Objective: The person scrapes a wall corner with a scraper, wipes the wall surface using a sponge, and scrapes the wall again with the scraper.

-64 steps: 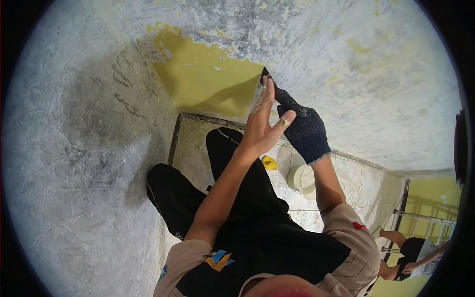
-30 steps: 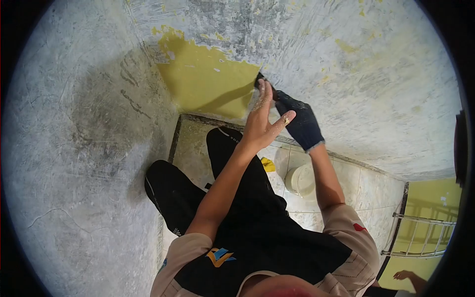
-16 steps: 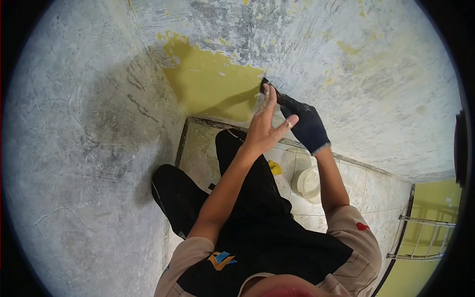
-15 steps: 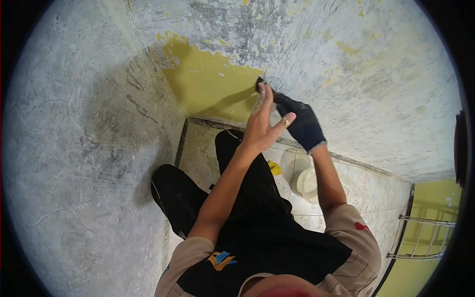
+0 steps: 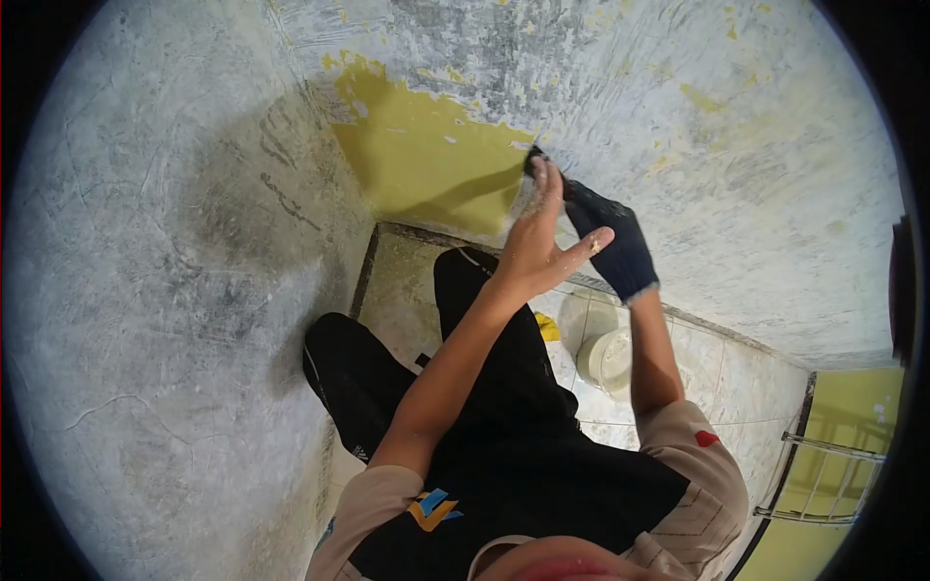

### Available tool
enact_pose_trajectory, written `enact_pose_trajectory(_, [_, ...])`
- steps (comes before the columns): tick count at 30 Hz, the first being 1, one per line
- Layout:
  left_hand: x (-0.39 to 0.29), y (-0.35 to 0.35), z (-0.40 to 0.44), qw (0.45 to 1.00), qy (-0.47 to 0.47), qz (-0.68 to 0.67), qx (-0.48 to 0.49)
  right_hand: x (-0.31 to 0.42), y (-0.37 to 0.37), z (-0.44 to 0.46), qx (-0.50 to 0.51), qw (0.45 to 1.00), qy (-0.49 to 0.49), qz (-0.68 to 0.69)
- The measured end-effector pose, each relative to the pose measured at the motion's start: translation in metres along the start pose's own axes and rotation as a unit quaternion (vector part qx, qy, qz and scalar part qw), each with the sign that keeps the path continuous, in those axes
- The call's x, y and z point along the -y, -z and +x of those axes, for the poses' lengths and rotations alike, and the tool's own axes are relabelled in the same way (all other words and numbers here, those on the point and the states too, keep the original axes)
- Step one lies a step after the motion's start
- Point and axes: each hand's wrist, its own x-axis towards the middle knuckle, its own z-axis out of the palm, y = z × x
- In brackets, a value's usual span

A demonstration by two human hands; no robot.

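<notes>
My right hand (image 5: 610, 237) wears a dark blue knitted glove with a black coating and is closed on a dark scraper, mostly hidden. Its black end (image 5: 533, 159) shows at the wall, by the right edge of a yellow painted patch (image 5: 436, 160). Bare and dusty, my left hand (image 5: 542, 237) has its fingers stretched out and its thumb spread. Those fingertips lie beside or against the scraper's end; which of the two I cannot tell. Around the patch, the wall (image 5: 697, 184) is grey-white with streaks and yellow flecks.
A rough grey wall (image 5: 194, 290) rises close on the left. Behind my right forearm, a whitish bucket (image 5: 605, 361) stands on the tiled floor (image 5: 702, 363), near a yellow object (image 5: 547, 327). A metal rack (image 5: 828, 474) is at far right. My bent knees are below the hands.
The whole view has shifted slightly, so walls and floor appear a little to the right. Both hands have moved slightly rightward with it, keeping nearly the same pose at the patch's edge.
</notes>
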Motion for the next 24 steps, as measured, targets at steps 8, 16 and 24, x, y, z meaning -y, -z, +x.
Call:
enact_pose_trajectory(8, [-0.002,0.001,0.000,1.000,-0.014,-0.008,-0.010,0.008,0.010,0.010,0.029,0.999,-0.005,0.015])
enact_pose_trajectory(16, [-0.004,0.000,0.001,1.000,0.004,-0.019,-0.013,0.005,0.017,0.013,0.040,0.999,-0.003,0.024])
enact_pose_trajectory(24, [-0.010,0.012,0.005,1.000,0.024,0.008,-0.019,0.014,0.009,0.023,0.072,0.997,0.010,0.031])
